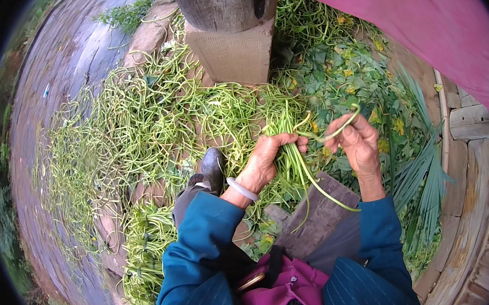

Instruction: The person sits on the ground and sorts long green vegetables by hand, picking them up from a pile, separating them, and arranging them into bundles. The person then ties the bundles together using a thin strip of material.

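My left hand (264, 159), with a pale bangle (243, 189) at the wrist, grips a bunch of long green stalks (290, 163) around its middle. Two longer stalks hang from the bunch over a wooden board (319, 216) in front of my lap. To the right, my right hand (360, 143) is slightly blurred and raised, its fingers on a single curved stalk (342, 126) that runs across from the bunch. Loose stalks (231, 109) cover the ground just beyond my hands. Heaped green leaves (330, 78), some yellow, lie beyond my right hand.
A wooden post (228, 4) on a stone base (232, 52) stands ahead. Tied bundles of stalks (148, 250) lie at my left, near my shoe (212, 166). Pink cloth (417, 17) hangs at upper right. Palm fronds (422, 188) lie beside a wooden wall (475, 209).
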